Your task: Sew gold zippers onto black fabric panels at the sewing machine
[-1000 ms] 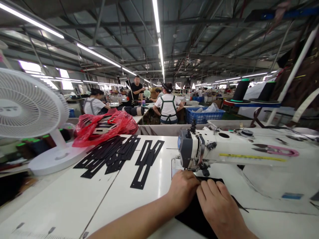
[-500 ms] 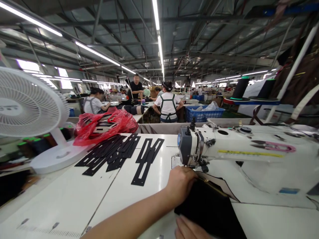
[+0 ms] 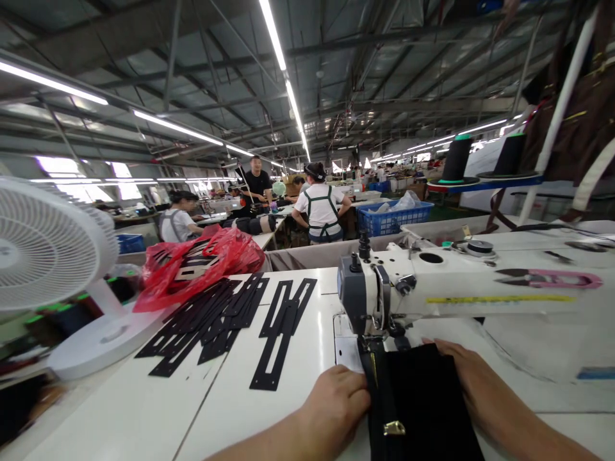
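A black fabric piece with a zipper lies under the needle area of a white sewing machine. Its brass-coloured zip pull hangs near the lower part of the zipper. My left hand is closed on the left edge of the fabric, just below the presser foot. At the opposite edge, my right hand grips the piece, its fingertips showing past the top corner and its thumb hidden by the cloth.
Black slotted strips lie piled on the white table, left of the machine. Behind them is a red plastic bag, beside a white fan. Pink-handled thread snips rest on the machine arm. Co-workers sit and stand beyond.
The fabric has turned, so its zipper now runs toward the machine and faces up. My right hand has moved from the near edge to the fabric's right side. The view has shifted slightly.
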`<action>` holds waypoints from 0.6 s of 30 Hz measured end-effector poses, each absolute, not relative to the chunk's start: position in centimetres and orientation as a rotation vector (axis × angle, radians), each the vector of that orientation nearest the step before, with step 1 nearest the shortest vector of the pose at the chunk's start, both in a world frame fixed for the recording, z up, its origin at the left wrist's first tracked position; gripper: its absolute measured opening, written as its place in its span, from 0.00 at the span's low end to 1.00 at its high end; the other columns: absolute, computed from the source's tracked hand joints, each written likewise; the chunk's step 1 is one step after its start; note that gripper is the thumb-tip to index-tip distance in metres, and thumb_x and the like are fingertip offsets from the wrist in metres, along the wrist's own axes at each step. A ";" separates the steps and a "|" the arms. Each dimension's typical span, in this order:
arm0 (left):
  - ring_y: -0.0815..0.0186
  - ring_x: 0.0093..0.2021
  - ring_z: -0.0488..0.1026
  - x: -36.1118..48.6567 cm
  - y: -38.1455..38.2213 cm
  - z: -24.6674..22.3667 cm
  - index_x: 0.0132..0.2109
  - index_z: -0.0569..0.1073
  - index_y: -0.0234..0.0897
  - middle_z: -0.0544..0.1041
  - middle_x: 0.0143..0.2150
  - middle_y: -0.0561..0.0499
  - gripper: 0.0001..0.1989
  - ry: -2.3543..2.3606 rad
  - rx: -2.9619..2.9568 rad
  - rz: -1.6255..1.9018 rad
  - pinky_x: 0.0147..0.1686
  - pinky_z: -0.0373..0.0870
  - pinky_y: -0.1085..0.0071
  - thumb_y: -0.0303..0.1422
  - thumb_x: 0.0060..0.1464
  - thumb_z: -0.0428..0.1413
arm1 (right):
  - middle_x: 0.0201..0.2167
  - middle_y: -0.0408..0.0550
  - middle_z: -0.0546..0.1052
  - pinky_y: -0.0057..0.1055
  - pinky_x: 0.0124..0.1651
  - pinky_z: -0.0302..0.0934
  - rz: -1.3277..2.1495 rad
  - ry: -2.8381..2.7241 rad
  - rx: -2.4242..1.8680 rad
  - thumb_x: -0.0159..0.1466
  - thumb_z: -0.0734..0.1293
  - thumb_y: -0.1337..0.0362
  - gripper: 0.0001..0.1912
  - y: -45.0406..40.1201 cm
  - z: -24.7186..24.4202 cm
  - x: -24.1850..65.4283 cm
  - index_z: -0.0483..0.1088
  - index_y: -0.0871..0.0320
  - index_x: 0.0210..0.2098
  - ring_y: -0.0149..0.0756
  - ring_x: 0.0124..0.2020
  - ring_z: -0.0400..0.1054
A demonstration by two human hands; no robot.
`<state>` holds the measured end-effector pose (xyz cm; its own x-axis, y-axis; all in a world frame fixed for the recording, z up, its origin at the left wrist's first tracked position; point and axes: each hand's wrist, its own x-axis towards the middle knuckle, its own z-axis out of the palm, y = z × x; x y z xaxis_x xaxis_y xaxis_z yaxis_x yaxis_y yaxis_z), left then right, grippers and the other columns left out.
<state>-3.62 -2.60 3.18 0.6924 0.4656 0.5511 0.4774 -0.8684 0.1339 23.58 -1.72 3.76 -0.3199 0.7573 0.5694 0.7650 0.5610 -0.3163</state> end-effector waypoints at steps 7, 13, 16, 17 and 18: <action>0.61 0.38 0.67 -3.4 -2.5 3.9 0.34 0.67 0.35 0.72 0.37 0.47 0.05 -1.057 -2.905 -0.797 0.38 0.66 0.64 0.24 0.48 0.50 | 0.46 0.51 0.74 0.44 0.56 0.56 0.747 -1.740 -1.441 0.60 0.57 0.46 0.26 1.8 4.7 24.5 0.74 0.55 0.44 0.48 0.51 0.66; 0.60 0.37 0.65 -2.4 -2.4 4.0 0.30 0.66 0.34 0.72 0.34 0.48 0.03 -1.139 -2.764 -0.547 0.36 0.64 0.64 0.24 0.47 0.54 | 0.38 0.49 0.78 0.37 0.46 0.64 0.963 -1.816 -1.385 0.59 0.62 0.51 0.19 2.0 4.8 24.2 0.74 0.57 0.40 0.45 0.42 0.71; 0.61 0.34 0.64 -2.3 -2.6 4.4 0.30 0.67 0.34 0.72 0.33 0.49 0.03 -1.124 -2.745 -0.518 0.34 0.62 0.64 0.24 0.50 0.54 | 0.34 0.44 0.77 0.32 0.43 0.63 0.773 -1.984 -1.358 0.58 0.61 0.60 0.11 1.8 4.9 24.2 0.73 0.55 0.35 0.40 0.38 0.72; 0.61 0.34 0.64 -2.3 -2.6 4.5 0.30 0.67 0.35 0.72 0.34 0.49 0.03 -1.127 -2.746 -0.521 0.34 0.61 0.64 0.25 0.50 0.54 | 0.35 0.44 0.77 0.32 0.45 0.62 0.666 -2.000 -1.358 0.58 0.60 0.61 0.11 1.7 4.9 24.3 0.73 0.56 0.35 0.40 0.39 0.71; 0.61 0.34 0.64 -2.3 -2.6 4.5 0.30 0.67 0.35 0.72 0.34 0.49 0.03 -1.134 -2.745 -0.530 0.34 0.61 0.64 0.25 0.49 0.54 | 0.36 0.46 0.77 0.34 0.46 0.61 0.570 -1.990 -1.372 0.58 0.59 0.60 0.13 1.6 4.9 24.5 0.73 0.56 0.36 0.40 0.40 0.70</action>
<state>-2.27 -2.64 4.53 0.6570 0.6593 0.3656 0.7031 -0.7108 0.0183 24.45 1.62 4.94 -0.2441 0.9334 0.2629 0.6525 0.3586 -0.6676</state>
